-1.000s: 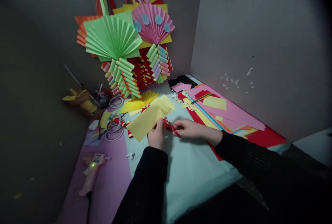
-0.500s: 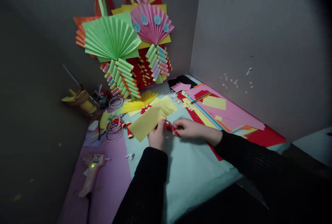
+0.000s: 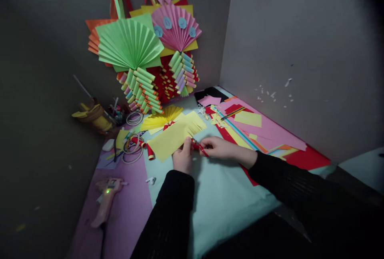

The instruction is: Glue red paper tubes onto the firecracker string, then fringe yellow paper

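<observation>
My left hand (image 3: 183,157) pinches the lower edge of a yellow paper strip (image 3: 168,141), thumb on top. Narrow slits run along the strip's right end, forming a fringe. In my right hand (image 3: 214,148) are red-handled scissors (image 3: 200,147), their blades at the paper's edge beside my left thumb. Behind the strip lies a pleated yellow paper fan (image 3: 163,118), partly covered by it. Red paper rolls with yellow ends, such as one roll (image 3: 150,152), lie to the left of the strip.
A pink glue gun (image 3: 106,201) with a green light rests at the left. An earbud (image 3: 151,180) lies near my left sleeve. Paper scraps and a pencil (image 3: 233,112) are at the right. Green (image 3: 132,43) and pink (image 3: 177,25) fan decorations hang at the back.
The yellow strip has tilted slightly, and its fringed end has shifted a little to the right. Both hands keep nearly the same places and grips.
</observation>
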The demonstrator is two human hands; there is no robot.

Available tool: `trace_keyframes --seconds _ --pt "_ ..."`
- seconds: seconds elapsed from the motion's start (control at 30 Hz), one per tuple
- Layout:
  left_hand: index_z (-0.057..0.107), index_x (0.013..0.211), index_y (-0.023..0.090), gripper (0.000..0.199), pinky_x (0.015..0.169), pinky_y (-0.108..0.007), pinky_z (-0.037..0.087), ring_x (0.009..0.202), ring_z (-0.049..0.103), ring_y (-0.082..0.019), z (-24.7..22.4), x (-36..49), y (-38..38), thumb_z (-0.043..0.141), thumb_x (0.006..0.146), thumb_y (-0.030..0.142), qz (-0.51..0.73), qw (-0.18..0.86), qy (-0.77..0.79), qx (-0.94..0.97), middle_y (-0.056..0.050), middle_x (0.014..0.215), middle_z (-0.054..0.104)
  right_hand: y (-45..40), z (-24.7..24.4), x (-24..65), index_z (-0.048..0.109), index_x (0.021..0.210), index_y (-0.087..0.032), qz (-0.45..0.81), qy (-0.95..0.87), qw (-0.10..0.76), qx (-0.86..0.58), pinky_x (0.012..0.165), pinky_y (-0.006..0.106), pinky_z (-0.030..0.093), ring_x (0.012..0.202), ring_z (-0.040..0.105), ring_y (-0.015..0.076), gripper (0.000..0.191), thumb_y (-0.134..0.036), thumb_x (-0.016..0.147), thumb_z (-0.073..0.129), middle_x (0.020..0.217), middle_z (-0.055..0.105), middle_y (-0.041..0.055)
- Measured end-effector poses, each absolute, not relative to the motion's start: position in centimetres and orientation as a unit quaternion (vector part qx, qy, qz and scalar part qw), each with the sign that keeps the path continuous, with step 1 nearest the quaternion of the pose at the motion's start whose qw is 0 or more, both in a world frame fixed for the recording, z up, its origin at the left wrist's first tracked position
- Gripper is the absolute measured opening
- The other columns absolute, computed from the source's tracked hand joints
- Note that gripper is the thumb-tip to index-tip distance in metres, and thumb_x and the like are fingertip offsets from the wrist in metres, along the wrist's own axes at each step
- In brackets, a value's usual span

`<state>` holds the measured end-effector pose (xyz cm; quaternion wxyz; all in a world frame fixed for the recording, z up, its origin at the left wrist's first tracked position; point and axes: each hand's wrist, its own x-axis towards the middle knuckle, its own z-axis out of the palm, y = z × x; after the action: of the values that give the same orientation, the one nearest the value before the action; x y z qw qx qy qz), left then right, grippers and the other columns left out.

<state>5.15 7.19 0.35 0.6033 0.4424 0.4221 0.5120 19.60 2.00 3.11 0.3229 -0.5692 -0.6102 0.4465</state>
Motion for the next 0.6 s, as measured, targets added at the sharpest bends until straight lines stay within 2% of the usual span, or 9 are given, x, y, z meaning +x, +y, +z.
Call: trace_keyframes --seconds 0.2,0.6 --pt "0.055 0.055 0.015 0.037 0.052 -0.024 0.033 0.049 0.04 -0.009 0.48 5.01 7.38 0.07 0.071 0.046 0.523 0.612 0.372 0.461 0.003 0.05 0.047 2.03 3.53 19.53 0.053 0.067 -0.017 0.454 -0.6 0.33 -0.57 0.055 0.023 0.039 0.059 0.053 0.0116 0.011 -0.025 0.073 0.056 0.066 0.06 0.0013" --pt "0.051 0.054 0.016 0.04 0.048 -0.023 0.03 0.046 0.037 -0.008 1.05 5.15 7.1 0.07 0.071 0.047 0.538 0.597 0.383 0.455 0.004 0.048 0.045 2.04 3.04 19.69 0.055 0.068 -0.016 0.468 -0.593 0.345 -0.558 0.058 0.024 0.041 0.061 0.054 0.0119 0.012 -0.026 0.075 0.059 0.069 0.061 0.0025"
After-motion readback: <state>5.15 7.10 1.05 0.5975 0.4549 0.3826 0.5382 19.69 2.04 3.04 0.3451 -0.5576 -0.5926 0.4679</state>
